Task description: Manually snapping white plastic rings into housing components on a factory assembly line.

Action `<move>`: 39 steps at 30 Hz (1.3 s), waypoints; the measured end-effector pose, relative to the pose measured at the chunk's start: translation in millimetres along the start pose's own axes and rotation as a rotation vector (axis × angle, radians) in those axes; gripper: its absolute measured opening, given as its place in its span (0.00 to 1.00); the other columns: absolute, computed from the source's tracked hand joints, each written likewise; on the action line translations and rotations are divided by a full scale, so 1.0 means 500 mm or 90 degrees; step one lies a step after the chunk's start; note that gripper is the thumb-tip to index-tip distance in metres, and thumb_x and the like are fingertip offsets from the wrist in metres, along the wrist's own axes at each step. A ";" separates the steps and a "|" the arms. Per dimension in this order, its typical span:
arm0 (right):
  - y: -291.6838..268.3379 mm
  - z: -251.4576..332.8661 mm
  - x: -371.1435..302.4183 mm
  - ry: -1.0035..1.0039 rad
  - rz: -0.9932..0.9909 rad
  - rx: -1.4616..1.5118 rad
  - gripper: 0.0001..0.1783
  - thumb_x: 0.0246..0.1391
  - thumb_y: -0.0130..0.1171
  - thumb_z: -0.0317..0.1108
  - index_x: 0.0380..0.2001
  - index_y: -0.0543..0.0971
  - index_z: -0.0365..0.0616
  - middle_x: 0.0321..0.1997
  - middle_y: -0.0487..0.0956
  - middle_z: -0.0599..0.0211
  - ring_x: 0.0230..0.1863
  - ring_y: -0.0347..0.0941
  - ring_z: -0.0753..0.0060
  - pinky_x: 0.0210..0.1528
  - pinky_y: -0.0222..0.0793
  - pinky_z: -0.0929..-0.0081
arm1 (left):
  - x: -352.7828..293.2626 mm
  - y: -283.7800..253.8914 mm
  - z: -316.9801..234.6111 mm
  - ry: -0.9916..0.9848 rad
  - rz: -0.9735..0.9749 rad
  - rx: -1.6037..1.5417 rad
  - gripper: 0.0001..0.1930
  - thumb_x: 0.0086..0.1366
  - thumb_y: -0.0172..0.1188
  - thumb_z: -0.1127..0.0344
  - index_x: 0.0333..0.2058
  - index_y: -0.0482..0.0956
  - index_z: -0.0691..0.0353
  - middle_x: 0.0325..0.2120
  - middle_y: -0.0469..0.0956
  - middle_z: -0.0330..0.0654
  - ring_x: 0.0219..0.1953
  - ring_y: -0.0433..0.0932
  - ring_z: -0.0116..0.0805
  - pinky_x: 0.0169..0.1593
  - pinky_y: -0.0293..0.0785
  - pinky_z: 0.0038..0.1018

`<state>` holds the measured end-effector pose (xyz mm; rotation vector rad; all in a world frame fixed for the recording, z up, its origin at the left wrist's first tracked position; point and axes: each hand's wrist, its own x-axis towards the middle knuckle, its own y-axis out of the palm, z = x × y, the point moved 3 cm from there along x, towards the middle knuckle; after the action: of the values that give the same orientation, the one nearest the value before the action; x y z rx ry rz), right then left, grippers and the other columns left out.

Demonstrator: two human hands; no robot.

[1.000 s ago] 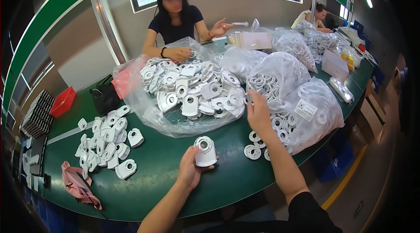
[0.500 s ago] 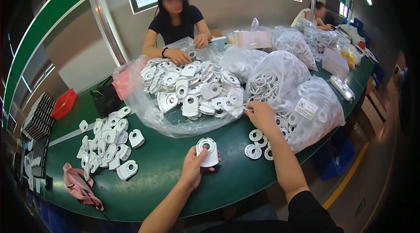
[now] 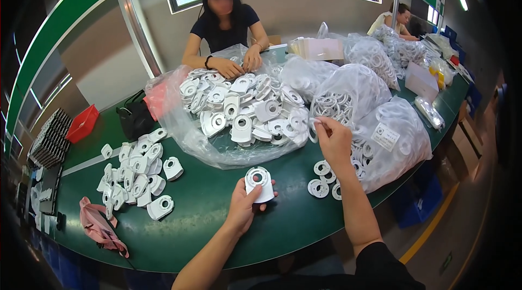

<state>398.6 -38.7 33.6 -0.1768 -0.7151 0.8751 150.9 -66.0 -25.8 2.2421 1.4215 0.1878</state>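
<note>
My left hand point(image 3: 242, 207) is closed round a white plastic housing point(image 3: 265, 192) with a round hole, its thumb lying across the front. To the right and farther off, my right hand point(image 3: 336, 147) pinches a thin white ring point(image 3: 312, 131) between thumb and fingertips, above the table. Several flat white rings point(image 3: 317, 187) lie below that hand, in front of an opened clear bag of rings point(image 3: 333, 106). Just beyond the held ring, many more white housings point(image 3: 241, 129) are heaped on a spread clear plastic bag point(image 3: 217, 160).
Loose housings point(image 3: 142, 173) form a pile on the green table point(image 3: 206, 235) at left, by a pink cloth item point(image 3: 99, 229), a black bag point(image 3: 136, 120) and a red tray point(image 3: 82, 123). A tied bag point(image 3: 405, 148) stands at right. Across the table, a co-worker's hands point(image 3: 239, 65) touch the heap.
My right hand has lifted slightly and turned, so the ring in its fingers shows more of its round face. The co-worker's hands have come closer together. My left hand keeps its housing.
</note>
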 end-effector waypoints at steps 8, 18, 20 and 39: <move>0.008 -0.009 0.005 -0.097 -0.019 0.089 0.16 0.48 0.54 0.23 0.43 0.76 0.39 0.34 0.78 0.61 0.30 0.73 0.70 0.28 0.69 0.77 | -0.004 0.010 -0.001 0.015 0.009 0.004 0.21 0.62 0.52 0.70 0.52 0.58 0.62 0.46 0.73 0.49 0.40 0.77 0.37 0.28 0.70 0.20; 0.008 -0.041 0.012 0.011 -0.048 0.167 0.11 0.49 0.59 0.27 0.37 0.77 0.36 0.25 0.79 0.65 0.24 0.74 0.77 0.28 0.69 0.81 | -0.003 0.010 0.001 0.009 0.024 0.007 0.22 0.61 0.54 0.71 0.52 0.59 0.62 0.45 0.73 0.48 0.40 0.77 0.37 0.29 0.71 0.21; 0.009 -0.048 0.016 0.045 -0.048 0.225 0.10 0.49 0.59 0.27 0.37 0.77 0.37 0.25 0.79 0.67 0.24 0.74 0.79 0.27 0.68 0.81 | -0.003 0.010 0.002 0.007 0.025 0.008 0.22 0.60 0.54 0.71 0.53 0.59 0.62 0.45 0.73 0.48 0.40 0.77 0.37 0.29 0.71 0.21; 0.106 0.093 -0.106 -0.422 0.345 0.189 0.10 0.43 0.60 0.23 0.33 0.80 0.44 0.33 0.78 0.67 0.35 0.73 0.64 0.37 0.69 0.72 | -0.004 0.014 0.006 -0.034 0.094 0.077 0.23 0.57 0.51 0.76 0.53 0.60 0.62 0.43 0.75 0.45 0.37 0.79 0.32 0.26 0.67 0.15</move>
<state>312.5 -51.0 20.0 0.2115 -1.1648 1.5805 156.5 -71.2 -24.9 2.4335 1.2702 0.0908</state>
